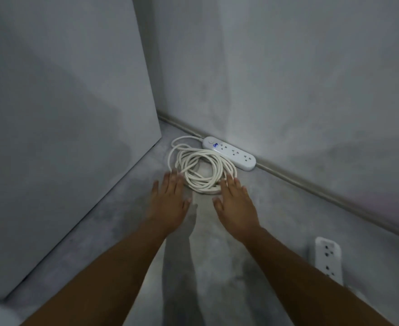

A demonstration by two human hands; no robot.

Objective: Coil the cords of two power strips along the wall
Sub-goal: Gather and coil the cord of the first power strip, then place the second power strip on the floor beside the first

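Two flat hands (170, 198) (237, 203) flank one coiled cord (202, 170); two power strips (230, 152) (329, 260).

Dim grey walls (287, 67), mottled grey floor (113, 231)

No text can be read anywhere. The far strip (229, 152) bears a small blue mark (216, 145) beside its round button (210, 141), too blurred to make out as letters or a logo.

floor (252, 231) open, wall (287, 90) behind coil (200, 171)
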